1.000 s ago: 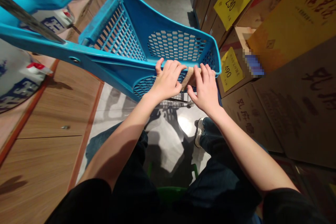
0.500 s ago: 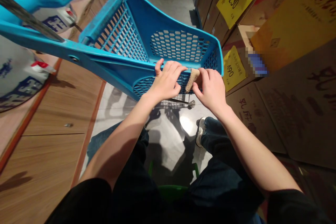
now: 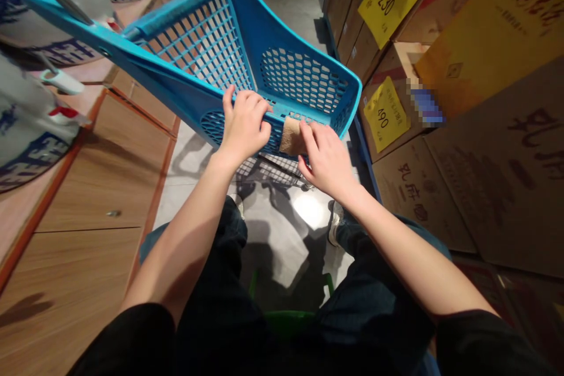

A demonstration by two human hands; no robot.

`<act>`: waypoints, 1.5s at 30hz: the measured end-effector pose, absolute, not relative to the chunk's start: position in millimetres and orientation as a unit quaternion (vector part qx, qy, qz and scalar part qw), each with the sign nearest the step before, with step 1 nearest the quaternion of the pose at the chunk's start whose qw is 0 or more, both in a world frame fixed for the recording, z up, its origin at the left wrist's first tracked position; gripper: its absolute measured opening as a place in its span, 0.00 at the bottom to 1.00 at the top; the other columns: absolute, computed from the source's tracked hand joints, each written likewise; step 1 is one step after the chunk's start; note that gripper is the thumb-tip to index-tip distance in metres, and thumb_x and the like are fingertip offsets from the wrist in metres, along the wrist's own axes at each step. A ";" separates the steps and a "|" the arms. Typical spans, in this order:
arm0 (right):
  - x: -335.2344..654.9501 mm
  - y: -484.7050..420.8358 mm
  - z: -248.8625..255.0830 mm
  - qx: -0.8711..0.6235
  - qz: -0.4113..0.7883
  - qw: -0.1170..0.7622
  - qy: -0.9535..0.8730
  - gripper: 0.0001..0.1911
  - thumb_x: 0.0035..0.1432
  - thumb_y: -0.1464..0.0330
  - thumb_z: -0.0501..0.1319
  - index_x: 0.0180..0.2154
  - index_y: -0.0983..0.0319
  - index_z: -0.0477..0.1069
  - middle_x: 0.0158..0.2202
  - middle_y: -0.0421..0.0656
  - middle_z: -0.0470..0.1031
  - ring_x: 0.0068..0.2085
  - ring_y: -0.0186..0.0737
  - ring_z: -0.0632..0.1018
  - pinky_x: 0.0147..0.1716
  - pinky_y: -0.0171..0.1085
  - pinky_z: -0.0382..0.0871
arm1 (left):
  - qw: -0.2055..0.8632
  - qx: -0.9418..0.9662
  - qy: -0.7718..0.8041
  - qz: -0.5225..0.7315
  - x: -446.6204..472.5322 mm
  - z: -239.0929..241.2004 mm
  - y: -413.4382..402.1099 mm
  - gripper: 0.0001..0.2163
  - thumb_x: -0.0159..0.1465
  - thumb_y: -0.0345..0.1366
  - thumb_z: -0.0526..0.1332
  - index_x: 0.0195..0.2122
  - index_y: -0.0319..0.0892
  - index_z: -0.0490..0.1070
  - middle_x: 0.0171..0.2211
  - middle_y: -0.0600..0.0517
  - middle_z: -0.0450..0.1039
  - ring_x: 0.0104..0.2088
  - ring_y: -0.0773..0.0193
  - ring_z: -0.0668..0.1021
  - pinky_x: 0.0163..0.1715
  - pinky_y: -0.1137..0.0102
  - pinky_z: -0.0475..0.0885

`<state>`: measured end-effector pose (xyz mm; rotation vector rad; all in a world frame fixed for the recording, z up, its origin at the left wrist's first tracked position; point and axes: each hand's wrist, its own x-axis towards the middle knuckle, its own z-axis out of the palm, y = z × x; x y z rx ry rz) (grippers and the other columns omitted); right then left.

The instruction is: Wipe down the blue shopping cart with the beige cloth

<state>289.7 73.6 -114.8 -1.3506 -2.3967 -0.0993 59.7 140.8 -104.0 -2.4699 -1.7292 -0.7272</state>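
Observation:
A blue plastic shopping cart basket (image 3: 262, 26) with mesh-patterned sides stands tilted before me, its near side facing my body. My left hand (image 3: 244, 126) grips the top of that near side, fingers over the rim and thumb on the outside. Just to the right, a tan cloth (image 3: 291, 136) hangs folded over the same rim. My right hand (image 3: 326, 155) presses the cloth against the rim and outer wall, with its fingertips partly hidden. Inside, the basket shows only its blue floor and the lattice flap (image 3: 198, 35).
Stacked cardboard boxes (image 3: 423, 188) with yellow price signs (image 3: 386, 114) line the right. On the left are a wooden cabinet (image 3: 88, 182) and large white-and-blue jars (image 3: 30, 123). Below are grey floor (image 3: 282, 217), my legs and part of a green seat (image 3: 288, 320).
The basket has turned and shifted left, with both hands moving left along with it. More of the tan cloth shows on the near side beside my right hand.

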 end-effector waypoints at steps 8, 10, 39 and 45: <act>301.7 82.1 -128.2 -0.514 -0.015 0.178 -0.839 0.36 0.72 0.63 0.53 0.74 0.77 0.58 0.75 0.64 0.63 0.77 0.65 0.62 0.78 0.67 0.51 | 0.026 -0.841 -0.474 -0.259 76.6 -123.1 121.9 0.23 0.65 0.30 0.57 0.62 0.41 0.71 0.65 0.40 0.73 0.71 0.44 0.70 0.77 0.40 0.60; 298.0 77.2 -131.2 -0.501 -0.014 0.180 -0.846 0.37 0.72 0.62 0.53 0.75 0.76 0.56 0.76 0.63 0.62 0.78 0.63 0.60 0.78 0.66 0.50 | 0.027 -0.839 -0.478 -0.258 78.7 -126.3 119.9 0.24 0.66 0.30 0.56 0.64 0.39 0.69 0.64 0.38 0.73 0.71 0.43 0.71 0.76 0.39 0.61; 266.4 69.9 -128.4 -0.465 0.009 0.211 -0.860 0.37 0.71 0.63 0.53 0.74 0.79 0.57 0.74 0.67 0.64 0.77 0.65 0.62 0.77 0.68 0.53 | 0.005 -0.807 -0.525 -0.269 82.2 -118.9 127.5 0.19 0.65 0.29 0.56 0.56 0.39 0.76 0.56 0.37 0.76 0.66 0.41 0.73 0.76 0.36 0.58; 277.1 86.8 -130.2 -0.478 0.003 0.197 -0.856 0.37 0.72 0.62 0.52 0.74 0.77 0.58 0.75 0.66 0.63 0.77 0.63 0.63 0.78 0.67 0.51 | 0.034 -0.806 -0.531 -0.260 88.4 -118.1 126.7 0.17 0.66 0.28 0.55 0.53 0.39 0.75 0.55 0.38 0.77 0.65 0.43 0.75 0.75 0.39 0.61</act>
